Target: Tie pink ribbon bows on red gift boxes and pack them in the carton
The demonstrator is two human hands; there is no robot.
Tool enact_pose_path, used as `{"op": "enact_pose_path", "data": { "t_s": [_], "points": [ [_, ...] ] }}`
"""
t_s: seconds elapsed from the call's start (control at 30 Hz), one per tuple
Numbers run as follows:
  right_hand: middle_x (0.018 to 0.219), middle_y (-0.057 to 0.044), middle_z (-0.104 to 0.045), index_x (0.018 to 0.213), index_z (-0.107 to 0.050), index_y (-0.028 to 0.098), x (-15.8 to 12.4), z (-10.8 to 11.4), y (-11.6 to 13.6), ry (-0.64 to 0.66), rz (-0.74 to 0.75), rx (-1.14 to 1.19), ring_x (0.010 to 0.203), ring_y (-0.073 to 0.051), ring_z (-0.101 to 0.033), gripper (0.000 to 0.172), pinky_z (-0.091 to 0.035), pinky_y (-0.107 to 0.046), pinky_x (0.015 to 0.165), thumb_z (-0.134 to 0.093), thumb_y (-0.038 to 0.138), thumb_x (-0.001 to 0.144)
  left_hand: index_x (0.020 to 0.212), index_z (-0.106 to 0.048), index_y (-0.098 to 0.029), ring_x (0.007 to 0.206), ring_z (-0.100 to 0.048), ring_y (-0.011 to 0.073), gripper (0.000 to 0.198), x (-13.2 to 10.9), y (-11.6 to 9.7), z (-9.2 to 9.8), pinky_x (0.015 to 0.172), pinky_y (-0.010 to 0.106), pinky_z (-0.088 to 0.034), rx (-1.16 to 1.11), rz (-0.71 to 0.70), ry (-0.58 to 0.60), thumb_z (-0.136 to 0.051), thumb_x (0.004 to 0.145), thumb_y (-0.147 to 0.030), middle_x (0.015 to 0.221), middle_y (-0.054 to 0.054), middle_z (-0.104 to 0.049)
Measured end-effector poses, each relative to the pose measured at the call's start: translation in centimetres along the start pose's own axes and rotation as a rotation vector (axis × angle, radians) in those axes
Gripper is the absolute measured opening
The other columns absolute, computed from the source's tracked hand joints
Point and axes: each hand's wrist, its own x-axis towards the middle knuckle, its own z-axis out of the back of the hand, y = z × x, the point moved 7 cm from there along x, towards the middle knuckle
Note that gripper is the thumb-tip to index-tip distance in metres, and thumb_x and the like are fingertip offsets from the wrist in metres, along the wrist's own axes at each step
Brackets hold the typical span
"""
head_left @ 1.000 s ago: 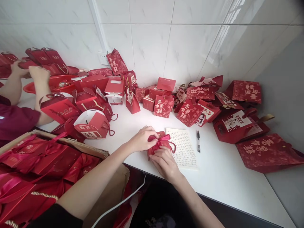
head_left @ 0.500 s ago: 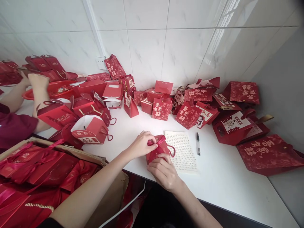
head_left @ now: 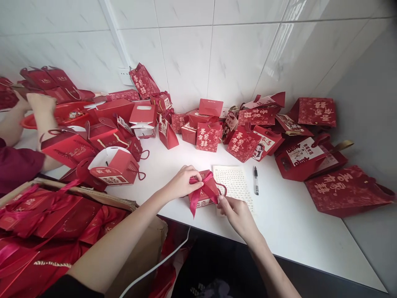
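A small red gift box (head_left: 203, 198) with a dark red cord handle sits near the table's front edge. A shiny pink-red ribbon (head_left: 194, 201) is looped on its top, with tails hanging over the front. My left hand (head_left: 187, 181) pinches the ribbon at the upper left of the box. At the lower right, the thumb and fingers of my right hand (head_left: 233, 211) are closed on another tail of the same ribbon. Partly under the right hand and the box lies a notepad (head_left: 232, 182) covered in handwritten marks, and a black pen (head_left: 256, 181) rests to its right.
Red boxes and bags (head_left: 209, 136) line the wall. A cardboard carton (head_left: 133, 205) full of ribboned red boxes stands at front left. Another person's forearm (head_left: 46, 120) reaches over a red basin (head_left: 63, 114) at far left. A white cable (head_left: 155, 265) hangs below the table edge.
My right hand has moved from the front of the box out to its right, drawing a ribbon tail. The ribbon tails now show down the front. The whole view has shifted slightly.
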Motion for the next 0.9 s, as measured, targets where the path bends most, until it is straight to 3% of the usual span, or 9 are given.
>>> {"op": "enact_pose_path", "data": {
  "t_s": [0.07, 0.17, 0.33, 0.63, 0.73, 0.9],
  "points": [
    [0.054, -0.001, -0.056, 0.057, -0.052, 0.019, 0.2, -0.9, -0.1, 0.051, -0.028, 0.090, 0.053, -0.014, -0.052, 0.048, -0.039, -0.026, 0.055, -0.038, 0.056, 0.085, 0.073, -0.059, -0.020, 0.095, -0.049, 0.0193, 0.009, -0.1, -0.1, 0.0, 0.087, 0.034, -0.039, 0.002, 0.010, -0.003, -0.056, 0.078, -0.027, 0.087, 0.002, -0.056],
    [0.053, 0.000, -0.052, 0.057, -0.049, 0.019, 0.6, -1.3, 0.0, 0.025, -0.025, 0.146, 0.051, -0.014, -0.048, 0.048, -0.036, -0.025, 0.052, -0.040, 0.059, 0.082, 0.073, -0.058, -0.020, 0.094, -0.049, 0.0194, 0.009, -0.2, -0.1, 0.0, 0.085, 0.034, -0.040, 0.003, 0.035, -0.006, -0.056, 0.078, -0.027, 0.086, 0.002, -0.056],
    [0.055, -0.002, -0.055, 0.055, -0.051, 0.019, 0.7, -1.8, -0.5, 0.088, -0.091, 0.080, 0.054, -0.015, -0.051, 0.051, -0.038, -0.027, 0.056, -0.038, 0.061, 0.082, 0.072, -0.057, -0.020, 0.093, -0.049, 0.0197, 0.009, -0.2, 0.0, 0.0, 0.085, 0.034, -0.040, -0.004, 0.025, -0.009, -0.056, 0.078, -0.028, 0.086, 0.001, -0.056],
    [0.053, 0.002, -0.045, 0.060, -0.052, 0.018, 0.3, -2.9, -0.2, 0.143, 0.051, 0.253, 0.052, -0.012, -0.043, 0.044, -0.036, -0.024, 0.051, -0.042, 0.055, 0.082, 0.074, -0.058, -0.020, 0.093, -0.049, 0.0200, 0.011, -0.1, 0.3, -0.1, 0.085, 0.035, -0.040, -0.006, 0.029, -0.006, -0.055, 0.078, -0.030, 0.086, 0.002, -0.055],
    [0.052, 0.001, -0.048, 0.056, -0.050, 0.018, 0.4, -1.8, -0.5, 0.170, 0.056, 0.247, 0.051, -0.012, -0.045, 0.046, -0.036, -0.025, 0.051, -0.043, 0.056, 0.082, 0.074, -0.058, -0.020, 0.093, -0.048, 0.0199, 0.011, -0.2, 0.2, 0.0, 0.086, 0.034, -0.040, -0.005, 0.040, 0.001, -0.056, 0.078, -0.030, 0.087, 0.002, -0.055],
    [0.063, -0.001, -0.057, 0.062, -0.055, 0.018, 3.9, 3.1, -0.1, -0.122, 0.083, 0.212, 0.062, -0.014, -0.053, 0.041, -0.043, -0.027, 0.061, -0.045, 0.054, 0.081, 0.076, -0.059, -0.020, 0.093, -0.049, 0.0198, 0.011, -0.2, 0.2, -0.1, 0.086, 0.034, -0.040, 0.000, 0.035, 0.007, -0.055, 0.079, -0.031, 0.088, 0.002, -0.055]
  ]
}}
